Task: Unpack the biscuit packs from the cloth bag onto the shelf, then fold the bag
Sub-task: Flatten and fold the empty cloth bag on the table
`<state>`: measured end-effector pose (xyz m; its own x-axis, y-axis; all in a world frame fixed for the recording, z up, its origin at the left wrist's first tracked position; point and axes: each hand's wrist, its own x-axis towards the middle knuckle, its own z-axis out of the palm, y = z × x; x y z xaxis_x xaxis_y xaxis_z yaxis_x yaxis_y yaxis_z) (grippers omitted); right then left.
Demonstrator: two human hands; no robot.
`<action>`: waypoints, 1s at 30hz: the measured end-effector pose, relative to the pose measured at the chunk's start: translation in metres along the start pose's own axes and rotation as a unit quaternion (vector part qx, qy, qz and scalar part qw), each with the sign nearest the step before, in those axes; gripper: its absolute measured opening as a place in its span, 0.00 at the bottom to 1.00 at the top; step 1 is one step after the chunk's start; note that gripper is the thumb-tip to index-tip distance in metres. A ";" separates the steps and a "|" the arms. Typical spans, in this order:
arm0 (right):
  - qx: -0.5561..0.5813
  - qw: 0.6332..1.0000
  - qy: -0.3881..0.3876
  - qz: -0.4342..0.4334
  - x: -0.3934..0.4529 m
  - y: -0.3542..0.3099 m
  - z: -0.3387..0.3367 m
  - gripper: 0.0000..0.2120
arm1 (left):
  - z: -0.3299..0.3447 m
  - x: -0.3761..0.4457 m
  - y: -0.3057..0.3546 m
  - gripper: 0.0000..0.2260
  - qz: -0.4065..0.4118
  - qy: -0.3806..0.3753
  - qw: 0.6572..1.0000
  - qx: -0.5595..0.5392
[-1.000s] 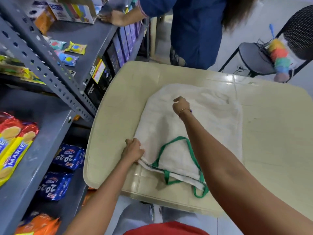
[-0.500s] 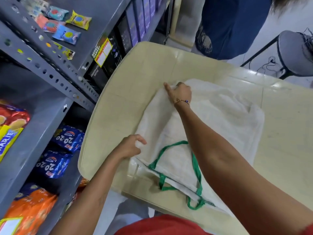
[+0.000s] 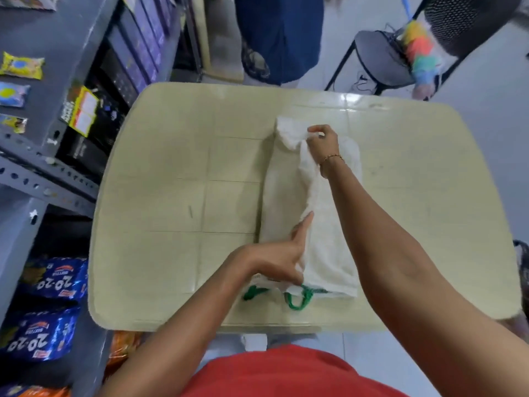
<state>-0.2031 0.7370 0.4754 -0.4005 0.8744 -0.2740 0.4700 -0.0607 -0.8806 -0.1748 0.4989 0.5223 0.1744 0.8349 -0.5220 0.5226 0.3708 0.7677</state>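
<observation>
The white cloth bag point(image 3: 329, 253) lies on the cream table point(image 3: 183, 196) as a long narrow strip, its left side folded over onto the right. Its green handles point(image 3: 297, 299) poke out at the near end. My left hand point(image 3: 283, 259) grips the near part of the folded edge, index finger stretched along the fold. My right hand point(image 3: 322, 140) pinches the bag's far corner, bunching the cloth. Blue biscuit packs point(image 3: 57, 277) sit on the lower shelf at left.
A grey metal shelf rack point(image 3: 43, 179) runs along the table's left side with small snack packets point(image 3: 21, 65) and dark boxes point(image 3: 94, 133). A person in blue point(image 3: 280, 38) stands beyond the table. A black chair point(image 3: 383, 61) with a colourful duster stands at far right.
The bag's left half has been folded over to the right, making it a narrow strip. Both my hands moved right with the fold. My view shifted leftward over the table.
</observation>
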 end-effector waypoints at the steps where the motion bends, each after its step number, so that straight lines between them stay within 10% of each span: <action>1: 0.003 1.000 0.002 -0.004 0.004 0.003 -0.014 0.16 | 0.006 0.008 0.008 0.52 0.003 -0.002 1.000 0.010; 14: 0.027 0.999 -0.038 0.022 0.061 0.062 -0.125 0.18 | 0.074 0.139 0.074 0.52 -0.070 -0.026 0.992 0.099; 19: -0.173 0.984 -0.046 0.023 0.077 0.077 -0.124 0.15 | 0.086 0.165 0.061 0.48 -0.115 -0.097 0.988 0.041; 22: -0.214 0.962 0.013 -0.172 0.056 0.066 -0.102 0.14 | 0.068 0.169 0.043 0.27 -0.097 0.174 0.979 -0.038; 24: -0.205 0.932 -0.112 -0.278 0.031 0.065 -0.074 0.15 | 0.053 0.171 0.020 0.23 -0.132 0.376 0.916 0.048; 27: -0.354 0.818 -0.326 -0.315 0.012 0.096 -0.044 0.22 | 0.055 0.167 -0.026 0.30 -0.257 0.391 0.871 0.149; 30: -0.443 0.829 -0.266 -0.212 0.040 0.130 -0.061 0.26 | 0.080 0.158 -0.057 0.33 -0.310 0.361 0.865 0.161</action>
<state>-0.1104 0.7936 0.3731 -0.8570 0.3768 -0.3516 0.4978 0.7818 -0.3756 -0.1105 0.5774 0.3664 -0.7280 0.5960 -0.3388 0.5548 0.8025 0.2195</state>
